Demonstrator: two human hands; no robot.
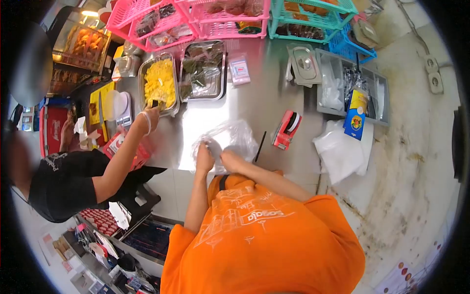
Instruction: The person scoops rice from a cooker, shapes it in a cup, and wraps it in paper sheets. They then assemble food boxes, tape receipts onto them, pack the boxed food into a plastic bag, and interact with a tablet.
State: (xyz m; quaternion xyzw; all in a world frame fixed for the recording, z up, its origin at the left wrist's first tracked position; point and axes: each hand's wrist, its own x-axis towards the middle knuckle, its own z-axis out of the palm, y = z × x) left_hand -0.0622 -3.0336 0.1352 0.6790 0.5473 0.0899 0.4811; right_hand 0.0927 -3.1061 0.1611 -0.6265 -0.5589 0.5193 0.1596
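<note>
A clear plastic bag (237,137) lies crumpled on the steel counter (264,105), near its front edge. My left hand (204,158) is closed on the left part of the bag. The fingers of my right hand (231,159) are pressed together at the bag's lower edge, a short way to the right. A thin black stick (260,146) lies just right of the bag, and a red and white box (287,130) with a dark strip on it is farther right.
At left a co-worker's hand (151,117) reaches to a tray of yellow food (160,83). Beside it stands a tray of dark packets (202,71). Pink baskets (230,27) and green baskets (313,29) line the back. A grey divided bin (382,98) and white bags (340,149) are at right.
</note>
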